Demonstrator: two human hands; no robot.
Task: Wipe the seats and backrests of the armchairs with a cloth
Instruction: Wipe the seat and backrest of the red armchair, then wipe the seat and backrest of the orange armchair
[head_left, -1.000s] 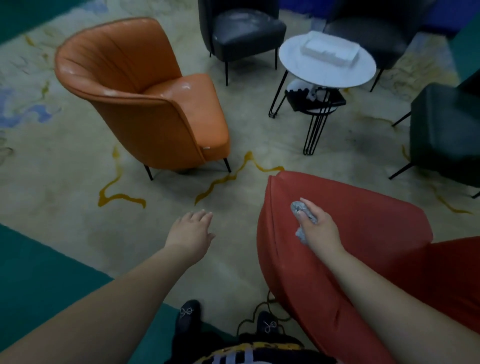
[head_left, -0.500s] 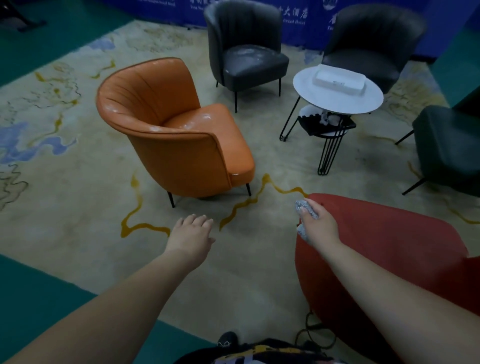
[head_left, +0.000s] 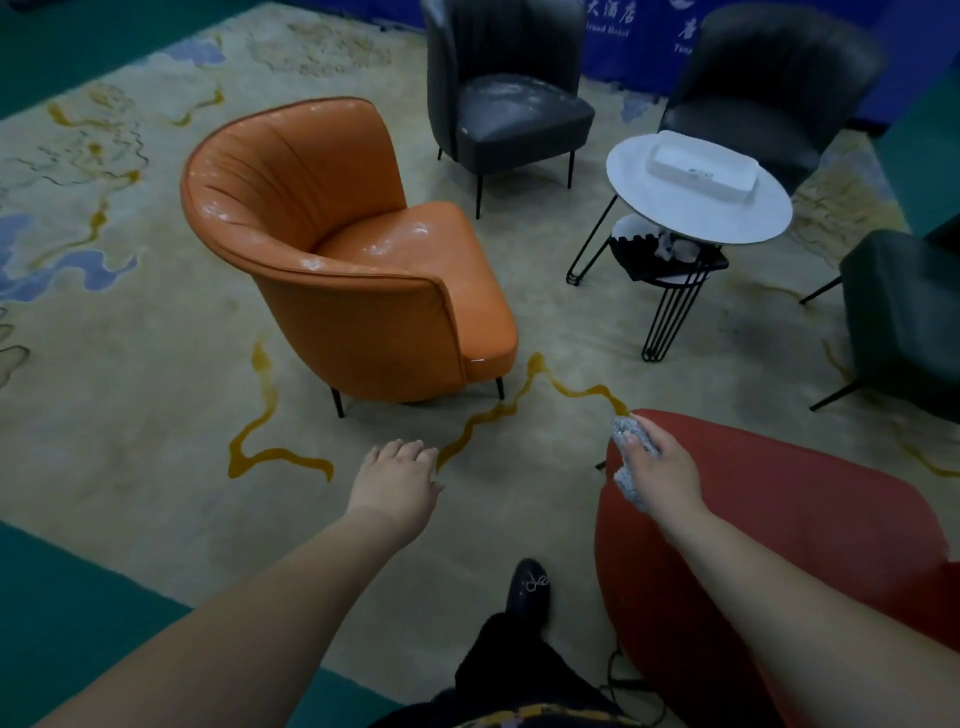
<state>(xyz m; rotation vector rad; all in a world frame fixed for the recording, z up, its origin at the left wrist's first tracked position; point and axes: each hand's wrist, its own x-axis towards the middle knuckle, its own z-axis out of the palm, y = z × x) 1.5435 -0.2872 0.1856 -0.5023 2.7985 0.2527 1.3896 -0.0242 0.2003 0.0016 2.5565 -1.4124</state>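
The round white surface (head_left: 675, 218) carries a white rectangular box (head_left: 702, 167); what is inside it cannot be seen. The grey cloth (head_left: 631, 441) is crumpled, gripped in the right hand (head_left: 660, 467) at the top edge of the red armchair (head_left: 779, 519). The left hand (head_left: 397, 480) hovers over the carpet (head_left: 130, 364), fingers relaxed, holding nothing. Compared with half a second ago, the orange armchair (head_left: 343, 260) appears closer, and one black shoe (head_left: 529, 590) now shows in front.

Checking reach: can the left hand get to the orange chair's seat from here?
Probably not yet: the left hand hangs over bare carpet, short of the orange chair. Nothing blocks it.
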